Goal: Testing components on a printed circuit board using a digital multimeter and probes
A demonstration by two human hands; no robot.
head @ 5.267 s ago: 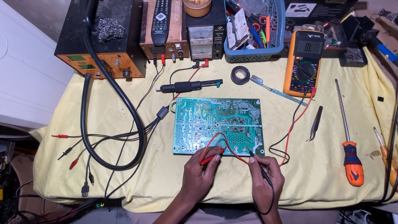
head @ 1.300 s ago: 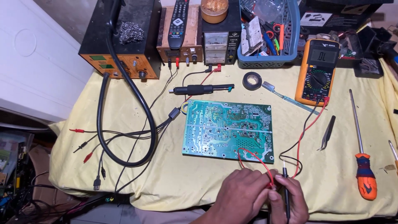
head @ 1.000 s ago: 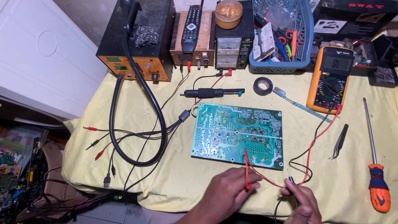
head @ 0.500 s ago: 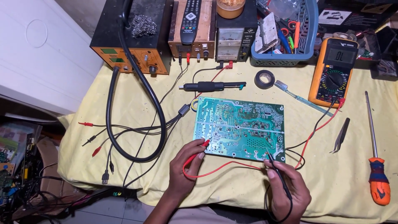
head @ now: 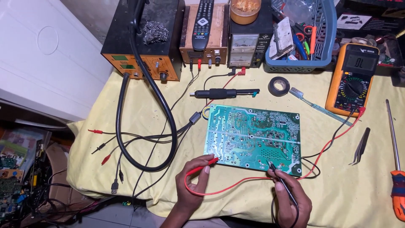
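A workbench draped in a yellow cloth (head: 139,122) fills the view, with a white cabinet (head: 46,55) to the left and clutter on the floor below it.

Nearest, two hands are set at the near edge of a green circuit board (head: 253,137), which lies flat, solder side up, at the middle of the cloth. The left hand (head: 192,185) is closed around a red probe (head: 202,165), pinched between thumb and fingers so that its tip is pressed to the board's near left corner. The right hand (head: 291,198) is closed around a black probe (head: 280,179), held like a pen with its tip on a point near the board's near right edge. A steady contact at both points appears to be the reason for these grips. The red lead (head: 333,139) and the black lead are run off to the right, up to an orange multimeter (head: 352,78) propped where its display can be read.

Further right, tweezers (head: 360,145) and an orange-handled screwdriver (head: 396,169) are laid within reach. Just beyond the board lie a black soldering handpiece (head: 223,93) and a roll of black tape (head: 279,85).

At the far edge, a soldering station (head: 143,46), a wooden box bearing a remote control (head: 203,21), a power supply (head: 247,46) and a blue basket (head: 327,46) of tools are ranged in a row.
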